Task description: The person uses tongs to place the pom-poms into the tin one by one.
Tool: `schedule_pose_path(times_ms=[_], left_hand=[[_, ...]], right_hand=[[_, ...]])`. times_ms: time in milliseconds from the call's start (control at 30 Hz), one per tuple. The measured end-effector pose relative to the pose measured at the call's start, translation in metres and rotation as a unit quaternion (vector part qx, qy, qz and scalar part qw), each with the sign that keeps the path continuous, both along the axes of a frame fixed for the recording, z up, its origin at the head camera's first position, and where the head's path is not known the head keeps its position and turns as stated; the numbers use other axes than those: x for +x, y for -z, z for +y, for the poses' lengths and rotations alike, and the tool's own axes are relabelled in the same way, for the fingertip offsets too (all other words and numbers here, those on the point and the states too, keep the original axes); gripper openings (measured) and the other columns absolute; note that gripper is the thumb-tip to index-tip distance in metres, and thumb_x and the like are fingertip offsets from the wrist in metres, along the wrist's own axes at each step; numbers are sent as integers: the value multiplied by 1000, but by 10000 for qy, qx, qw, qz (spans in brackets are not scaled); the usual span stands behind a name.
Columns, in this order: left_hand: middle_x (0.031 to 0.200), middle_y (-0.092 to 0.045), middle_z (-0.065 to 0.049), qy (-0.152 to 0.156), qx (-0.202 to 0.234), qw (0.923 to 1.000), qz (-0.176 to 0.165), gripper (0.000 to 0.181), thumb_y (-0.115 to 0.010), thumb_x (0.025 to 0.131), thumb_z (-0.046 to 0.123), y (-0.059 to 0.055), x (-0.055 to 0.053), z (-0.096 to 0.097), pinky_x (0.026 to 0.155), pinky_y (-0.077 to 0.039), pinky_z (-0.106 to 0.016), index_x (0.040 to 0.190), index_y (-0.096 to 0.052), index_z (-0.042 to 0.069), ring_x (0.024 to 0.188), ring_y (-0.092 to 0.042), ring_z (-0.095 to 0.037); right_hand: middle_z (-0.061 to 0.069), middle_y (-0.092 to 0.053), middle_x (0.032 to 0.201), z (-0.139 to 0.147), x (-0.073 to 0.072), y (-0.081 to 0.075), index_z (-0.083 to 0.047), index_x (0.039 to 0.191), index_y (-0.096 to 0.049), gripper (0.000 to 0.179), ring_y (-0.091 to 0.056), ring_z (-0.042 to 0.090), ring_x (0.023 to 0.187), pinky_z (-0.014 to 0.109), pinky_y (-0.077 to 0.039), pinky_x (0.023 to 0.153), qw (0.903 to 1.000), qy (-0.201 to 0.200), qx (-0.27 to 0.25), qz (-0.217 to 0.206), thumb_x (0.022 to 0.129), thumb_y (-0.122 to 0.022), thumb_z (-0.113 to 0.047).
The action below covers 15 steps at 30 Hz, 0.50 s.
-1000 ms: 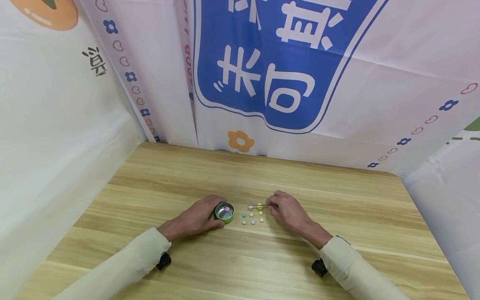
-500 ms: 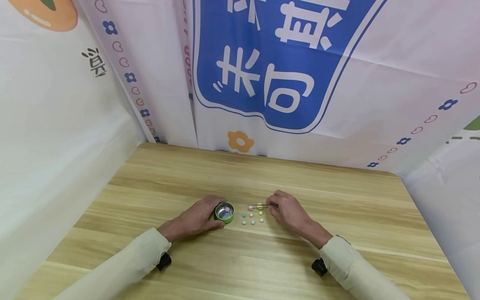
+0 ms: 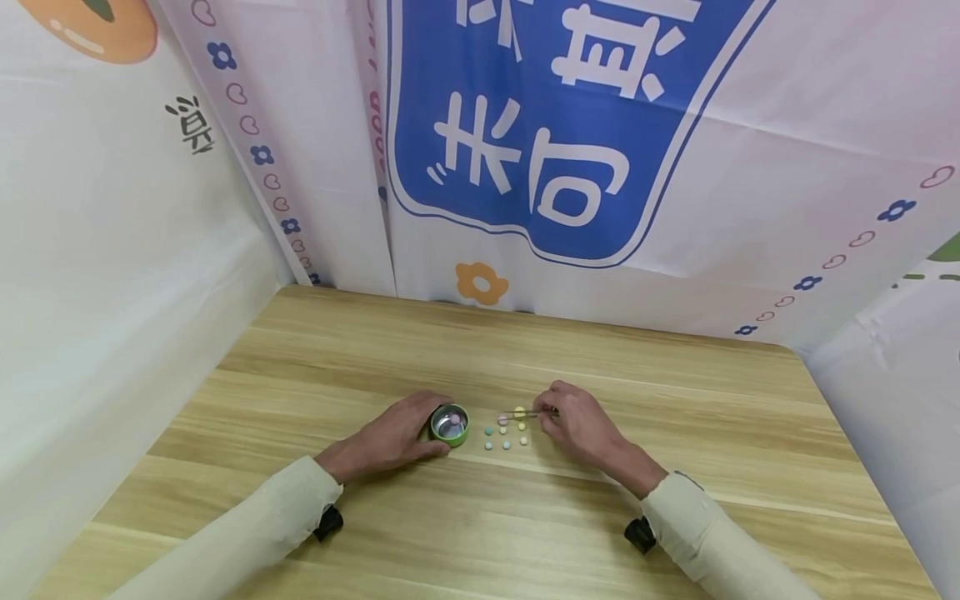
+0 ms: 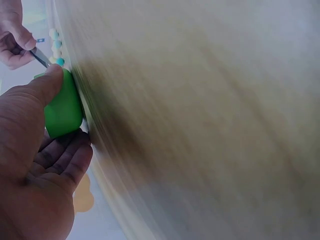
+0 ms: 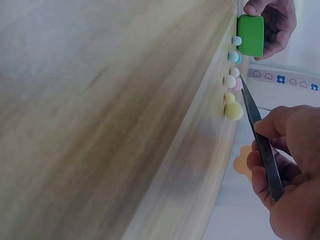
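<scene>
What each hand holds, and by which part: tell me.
Left hand: the green container, by its sides. Right hand: the tweezers, around their middle. Whether their tips grip a pink ball cannot be told.

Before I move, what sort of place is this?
Probably a makeshift tabletop booth: printed sheets line three sides of a wood-grain table holding small pastel balls and a green container.

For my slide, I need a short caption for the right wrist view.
Right hand holding tweezers beside small pastel balls; left hand holding a green tin.
</scene>
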<state>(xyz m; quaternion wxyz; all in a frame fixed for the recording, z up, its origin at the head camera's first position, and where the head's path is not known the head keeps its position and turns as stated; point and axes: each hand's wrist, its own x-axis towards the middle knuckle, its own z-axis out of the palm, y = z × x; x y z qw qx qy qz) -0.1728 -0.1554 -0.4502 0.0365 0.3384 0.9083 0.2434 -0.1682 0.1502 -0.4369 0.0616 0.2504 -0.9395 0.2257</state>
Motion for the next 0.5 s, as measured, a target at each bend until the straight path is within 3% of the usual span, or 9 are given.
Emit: schedule_pose_path(times_ms=[500], left_hand=[[128,-62,-12,-34,-51,10000,-43,65,-80,83,30,-1,0,0,104,-47,-46,135,-52,2,121,-58,-27]], right_hand=[[-3,-63,86,2,1,2,-10,89,-73,11,-57,6,77,22,-52,68,9999,-71,48,64,83,-67,-3]])
